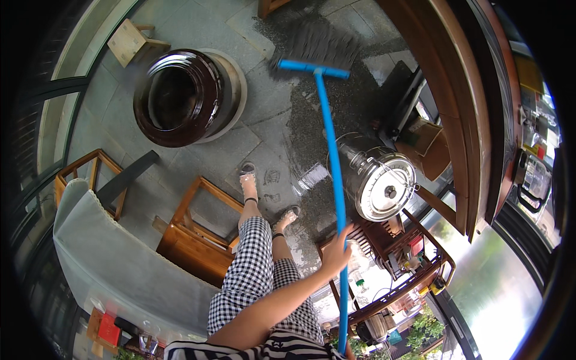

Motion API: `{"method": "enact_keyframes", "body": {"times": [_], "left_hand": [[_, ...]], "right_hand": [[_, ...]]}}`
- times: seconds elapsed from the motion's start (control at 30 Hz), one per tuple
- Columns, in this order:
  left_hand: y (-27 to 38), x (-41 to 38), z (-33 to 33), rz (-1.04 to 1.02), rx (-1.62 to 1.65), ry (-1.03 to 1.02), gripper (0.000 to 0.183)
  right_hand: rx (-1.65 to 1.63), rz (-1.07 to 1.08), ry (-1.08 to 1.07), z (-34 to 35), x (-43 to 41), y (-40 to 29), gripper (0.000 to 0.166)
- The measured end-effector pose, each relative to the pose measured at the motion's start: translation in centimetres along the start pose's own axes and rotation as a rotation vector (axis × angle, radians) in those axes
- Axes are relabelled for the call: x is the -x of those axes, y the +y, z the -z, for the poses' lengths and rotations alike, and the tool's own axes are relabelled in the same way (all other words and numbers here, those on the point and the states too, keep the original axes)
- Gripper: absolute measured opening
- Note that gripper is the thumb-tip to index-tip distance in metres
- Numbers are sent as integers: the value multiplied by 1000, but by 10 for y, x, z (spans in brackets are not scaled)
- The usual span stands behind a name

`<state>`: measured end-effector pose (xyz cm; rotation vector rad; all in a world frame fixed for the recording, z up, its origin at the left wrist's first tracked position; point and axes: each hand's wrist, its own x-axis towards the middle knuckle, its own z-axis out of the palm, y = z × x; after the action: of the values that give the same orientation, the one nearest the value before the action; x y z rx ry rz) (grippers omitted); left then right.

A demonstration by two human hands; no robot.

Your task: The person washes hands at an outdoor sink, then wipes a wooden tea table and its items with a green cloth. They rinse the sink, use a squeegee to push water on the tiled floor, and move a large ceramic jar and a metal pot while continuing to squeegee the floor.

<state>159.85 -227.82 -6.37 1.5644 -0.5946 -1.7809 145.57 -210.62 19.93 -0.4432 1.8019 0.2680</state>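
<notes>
A broom (330,126) with a blue handle and dark bristles slants across the floor before me. Around the middle of its handle my left hand (334,256) is closed, one finger lying along the shaft. Only a sliver of my right hand (349,353) shows, against the upper handle at the bottom edge of the view. The bristles (321,42) are blurred and rest over dark, wet-looking paving (310,110). Left of the broom head stands a large glazed brown jar (216,90) on a pale round base. My feet are on the grey tiles below it.
A metal drum with a clamped lid (382,186) stands close to the handle's right. A wooden chair (193,252) and a cloth-covered table (130,252) are at left. Beyond the jar is a small wooden stool (130,42). A cardboard box (425,144) sits beneath the brown counter (454,90).
</notes>
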Motion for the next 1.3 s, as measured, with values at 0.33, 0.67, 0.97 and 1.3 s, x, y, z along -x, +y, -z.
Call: {"method": "enact_keyframes", "body": {"times": [0.33, 0.67, 0.97, 1.3], "left_hand": [[16, -84, 3, 34, -181, -164, 56], [123, -210, 71, -172, -268, -165, 40], [75, -163, 15, -155, -332, -114, 40], [29, 81, -33, 198, -29, -343, 40]], "right_hand": [[-339, -225, 41, -10, -22, 2, 18], [-856, 203, -193, -78, -216, -351, 34], [-549, 39, -88, -29, -81, -152, 29], [-240, -283, 179, -7, 90, 8, 31]]}}
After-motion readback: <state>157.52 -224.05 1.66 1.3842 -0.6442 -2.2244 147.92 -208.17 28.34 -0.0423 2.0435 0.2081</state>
